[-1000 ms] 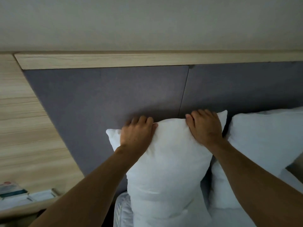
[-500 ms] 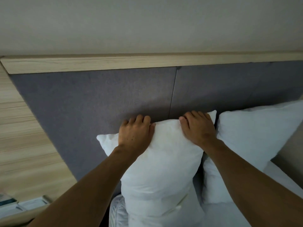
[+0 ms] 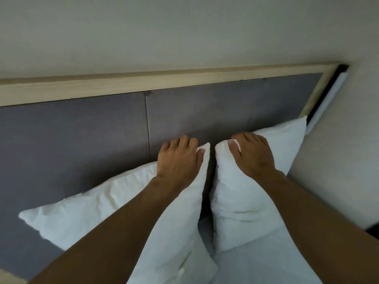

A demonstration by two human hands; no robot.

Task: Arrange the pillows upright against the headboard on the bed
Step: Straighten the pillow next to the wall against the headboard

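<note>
Two white pillows stand upright against the grey padded headboard (image 3: 82, 130). The left pillow (image 3: 98, 208) leans with its right top corner up. My left hand (image 3: 178, 158) grips that corner, fingers curled over the top edge. The right pillow (image 3: 246, 206) stands beside it with a narrow dark gap between them. My right hand (image 3: 252, 154) grips its top left corner, thumb in front and fingers behind. The bed's white sheet (image 3: 256, 265) shows below the pillows.
A light wooden rail (image 3: 164, 83) caps the headboard below a pale wall (image 3: 184, 33). A side wall (image 3: 338, 160) closes in right of the right pillow. A dark slot with a white strip (image 3: 328, 99) runs at the headboard's right end.
Both hands were on one pillow's top edge; my right hand has shifted onto the right pillow's corner. The view has swung right, and the left pillow now sits lower and tilted.
</note>
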